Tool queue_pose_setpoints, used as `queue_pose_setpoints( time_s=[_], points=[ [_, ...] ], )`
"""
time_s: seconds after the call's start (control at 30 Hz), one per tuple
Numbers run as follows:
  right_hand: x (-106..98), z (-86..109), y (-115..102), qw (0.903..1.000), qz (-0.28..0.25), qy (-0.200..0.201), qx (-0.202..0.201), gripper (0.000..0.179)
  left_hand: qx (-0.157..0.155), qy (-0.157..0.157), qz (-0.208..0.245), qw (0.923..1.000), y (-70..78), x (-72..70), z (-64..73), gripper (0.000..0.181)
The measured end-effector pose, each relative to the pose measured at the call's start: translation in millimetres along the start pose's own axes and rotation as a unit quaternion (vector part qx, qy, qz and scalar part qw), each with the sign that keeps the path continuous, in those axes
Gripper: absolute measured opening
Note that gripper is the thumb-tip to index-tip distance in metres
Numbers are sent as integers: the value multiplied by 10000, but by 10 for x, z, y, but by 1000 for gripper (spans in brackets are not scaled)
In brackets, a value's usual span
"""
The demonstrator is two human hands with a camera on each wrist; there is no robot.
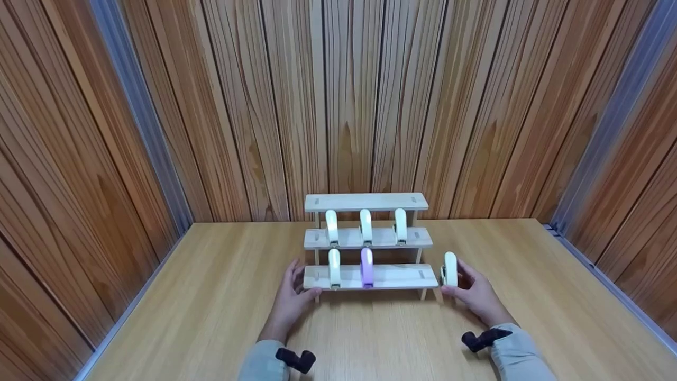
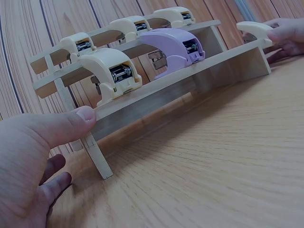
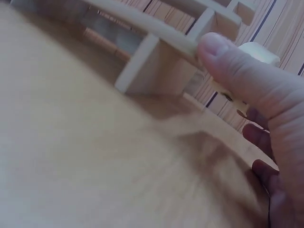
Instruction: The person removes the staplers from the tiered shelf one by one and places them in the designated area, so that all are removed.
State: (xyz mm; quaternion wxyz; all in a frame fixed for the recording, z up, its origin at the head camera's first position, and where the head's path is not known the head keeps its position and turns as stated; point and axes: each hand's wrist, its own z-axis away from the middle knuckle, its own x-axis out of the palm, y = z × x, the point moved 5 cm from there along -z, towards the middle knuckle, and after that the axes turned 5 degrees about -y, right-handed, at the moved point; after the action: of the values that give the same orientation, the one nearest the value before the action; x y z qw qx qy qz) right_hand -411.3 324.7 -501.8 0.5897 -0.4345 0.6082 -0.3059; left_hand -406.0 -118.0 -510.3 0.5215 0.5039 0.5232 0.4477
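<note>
My right hand [image 1: 478, 299] pinches a curved cream plastic tool [image 1: 450, 269] just off the shelf's right end; its exact kind is unclear. In the right wrist view my thumb covers much of it. My left hand [image 1: 290, 299] holds the left end of the lowest board of a three-tier wooden display shelf [image 1: 399, 276]; in the left wrist view its thumb [image 2: 71, 126] lies at the board's front corner. On that board stand a similar cream tool [image 2: 111, 73] and a purple one [image 2: 178, 50], both with metal springs showing. Three more cream tools [image 1: 366, 227] line the middle board.
The top board [image 1: 365, 201] of the shelf carries nothing visible. A wooden table [image 1: 370, 338] lies beneath it, with wood-panelled walls [image 1: 349, 106] behind and on both sides. Black wrist cameras [image 1: 296, 360] sit on both sleeves.
</note>
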Motion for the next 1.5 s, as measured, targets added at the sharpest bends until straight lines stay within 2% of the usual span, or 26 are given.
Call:
queue_pose_setpoints(
  time_s=[0.37,0.5,0.67,0.97,1.37,1.5],
  points=[
    [-90,-63,43,9975,595,-202,329,106,20,-74,46,10000,13,0,-24,99],
    [-96,-101,18,9945,1031,-125,114,105,96,-97,66,9999,22,-8,-32,99],
    [-99,-123,14,9850,1725,36,-29,108,57,-52,86,9999,15,-22,-19,98],
    [-54,-70,102,9827,1816,-20,355,104,-36,-78,38,10000,-15,-24,29,101],
    [-69,-107,93,9805,1927,153,350,103,-232,63,64,9997,13,-15,-33,103],
    [-67,-114,94,9790,2001,227,316,99,-111,7,82,9999,24,-11,-39,104]
  ],
)
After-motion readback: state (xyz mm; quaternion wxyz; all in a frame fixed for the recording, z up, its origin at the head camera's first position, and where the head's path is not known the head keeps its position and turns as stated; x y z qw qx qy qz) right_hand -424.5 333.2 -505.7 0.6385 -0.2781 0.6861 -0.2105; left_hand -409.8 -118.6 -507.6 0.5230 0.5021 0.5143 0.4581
